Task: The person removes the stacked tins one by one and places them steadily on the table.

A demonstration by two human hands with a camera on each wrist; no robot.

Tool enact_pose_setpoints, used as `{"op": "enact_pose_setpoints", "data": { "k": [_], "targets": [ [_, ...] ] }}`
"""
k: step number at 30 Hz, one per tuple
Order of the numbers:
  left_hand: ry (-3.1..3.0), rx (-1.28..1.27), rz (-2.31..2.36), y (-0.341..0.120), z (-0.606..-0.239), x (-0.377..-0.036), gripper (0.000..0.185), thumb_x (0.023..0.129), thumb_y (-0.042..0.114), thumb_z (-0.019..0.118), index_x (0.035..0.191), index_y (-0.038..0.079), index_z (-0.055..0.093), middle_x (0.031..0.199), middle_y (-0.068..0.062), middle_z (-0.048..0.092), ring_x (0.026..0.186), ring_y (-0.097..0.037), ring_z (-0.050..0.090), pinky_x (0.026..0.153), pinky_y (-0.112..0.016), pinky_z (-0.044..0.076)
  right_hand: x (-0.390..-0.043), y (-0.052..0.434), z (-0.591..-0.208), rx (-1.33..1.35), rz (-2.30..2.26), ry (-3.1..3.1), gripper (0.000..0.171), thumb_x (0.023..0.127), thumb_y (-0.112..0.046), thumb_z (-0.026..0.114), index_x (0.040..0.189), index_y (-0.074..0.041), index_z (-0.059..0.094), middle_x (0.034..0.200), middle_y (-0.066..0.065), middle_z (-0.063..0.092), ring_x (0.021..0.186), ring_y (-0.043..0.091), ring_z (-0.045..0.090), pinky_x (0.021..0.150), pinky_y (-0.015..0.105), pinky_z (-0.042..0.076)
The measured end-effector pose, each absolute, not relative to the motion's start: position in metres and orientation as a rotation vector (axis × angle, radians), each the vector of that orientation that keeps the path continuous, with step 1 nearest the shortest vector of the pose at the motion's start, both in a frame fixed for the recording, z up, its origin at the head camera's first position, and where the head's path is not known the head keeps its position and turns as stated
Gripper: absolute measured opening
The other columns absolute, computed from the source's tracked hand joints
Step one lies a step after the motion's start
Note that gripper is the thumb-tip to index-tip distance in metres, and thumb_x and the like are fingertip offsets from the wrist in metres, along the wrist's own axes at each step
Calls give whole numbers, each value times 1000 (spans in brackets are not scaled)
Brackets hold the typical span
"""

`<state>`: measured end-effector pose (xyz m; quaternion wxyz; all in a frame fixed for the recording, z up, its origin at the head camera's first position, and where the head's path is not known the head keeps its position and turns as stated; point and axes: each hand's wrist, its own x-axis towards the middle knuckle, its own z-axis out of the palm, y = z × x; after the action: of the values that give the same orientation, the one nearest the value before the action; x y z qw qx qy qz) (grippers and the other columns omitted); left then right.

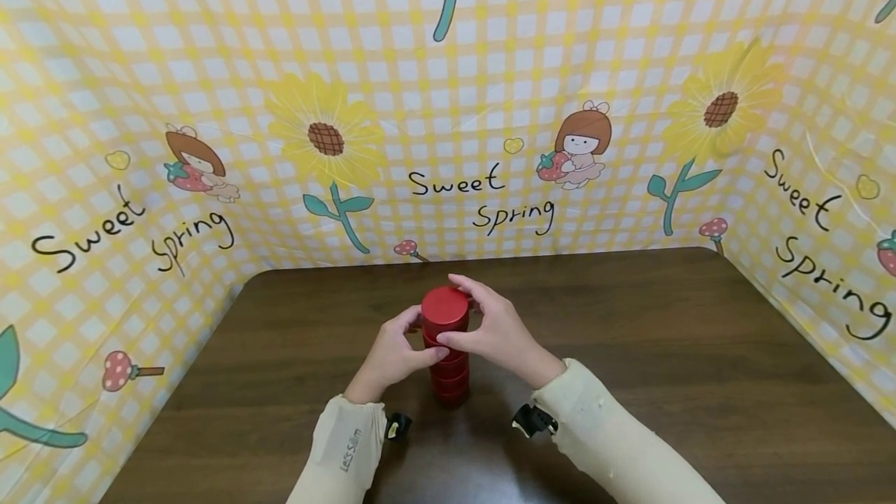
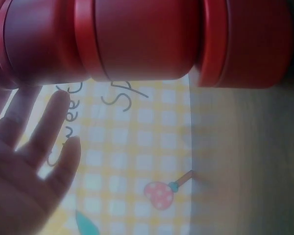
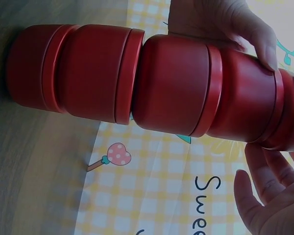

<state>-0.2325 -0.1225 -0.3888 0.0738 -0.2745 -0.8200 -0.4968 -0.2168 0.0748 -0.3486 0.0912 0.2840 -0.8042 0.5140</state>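
Observation:
A stack of several red round tins (image 1: 448, 376) stands upright on the dark brown table (image 1: 672, 348), a little in front of its middle. My left hand (image 1: 420, 337) holds the stack from the left, its thumb (image 3: 267, 49) laid on an upper tin (image 3: 245, 98). My right hand (image 1: 470, 313) curves round the top tin (image 1: 445, 308) from the right, thumb in front and fingers (image 3: 264, 196) spread behind. In the right wrist view the upper tins sit slightly skewed against the two lower tins (image 3: 88, 73). The left wrist view shows the left hand's fingers (image 2: 49, 122) beside the tins (image 2: 137, 39).
A yellow checked cloth (image 1: 455, 138) printed with sunflowers and "Sweet Spring" walls the table at the back and on both sides. Bare tabletop lies to the left (image 1: 280, 348) and right of the stack. Cream sleeves (image 1: 602, 426) cover both forearms.

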Motion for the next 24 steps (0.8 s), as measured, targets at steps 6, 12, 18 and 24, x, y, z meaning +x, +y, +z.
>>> {"op": "enact_pose_setpoints", "data": {
  "k": [6,12,18,24],
  "targets": [
    [-2449,-838,-1519,-122,-388,-232,53,77,9,76,124,-4,56,105,-14,66,95,-27,59,86,-53,45,-216,76,-349,818,1532,-2382,72,77,-9,78,139,0,44,125,16,57,102,26,56,83,38,51],
    [-2448,-841,-1524,-122,-390,-233,53,78,10,75,124,-4,55,106,-14,66,97,-28,59,86,-54,46,-216,78,-352,815,1504,-2357,65,75,-9,81,132,1,51,114,14,59,96,26,57,78,44,53],
    [-2443,-825,-1536,-122,-391,-232,53,78,10,75,125,-4,55,106,-15,66,96,-29,58,85,-51,47,-215,79,-351,818,1484,-2348,64,75,-10,82,130,1,52,109,11,59,94,24,57,75,32,53],
    [-2462,-814,-1526,-121,-391,-232,55,78,9,75,127,-5,53,108,-16,65,97,-29,58,86,-48,47,-214,82,-350,825,1479,-2332,63,72,-6,82,128,3,53,109,12,59,94,24,57,76,33,53]
  ]
}}
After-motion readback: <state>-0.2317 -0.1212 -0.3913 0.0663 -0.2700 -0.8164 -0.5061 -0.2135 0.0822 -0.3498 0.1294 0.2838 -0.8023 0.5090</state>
